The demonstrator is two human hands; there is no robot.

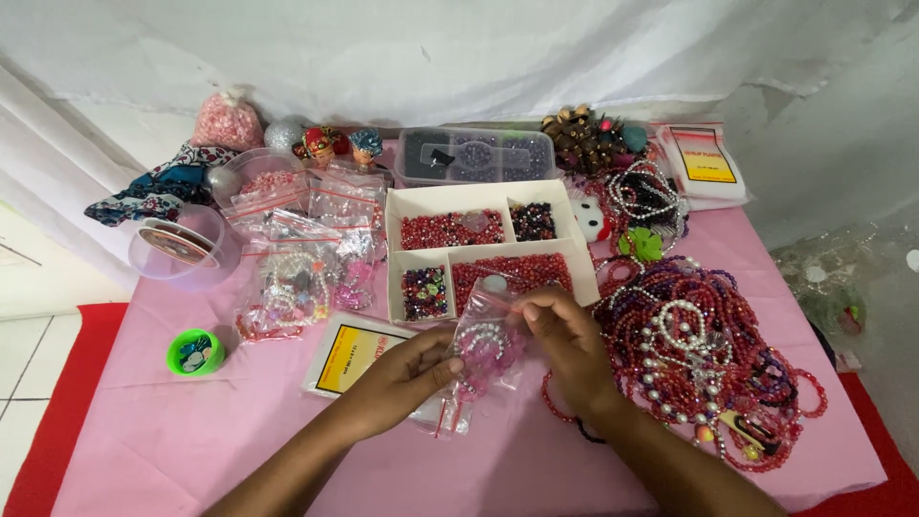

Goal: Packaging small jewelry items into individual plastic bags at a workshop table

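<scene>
Both hands hold one small clear bag (483,340) of pink beads above the pink cloth (191,421). Left hand (407,369) pinches its lower side; right hand (565,340) grips its top edge, keeping the mouth upward beside the bead tray (397,278).

The surface (191,431) wore plain pink cloth. A white divided box (450,201) held red, dark and mixed-colour beads. The heap of bead strings (708,345) was red, purple and pearl white. A small round tub (195,352) was bright green.
</scene>
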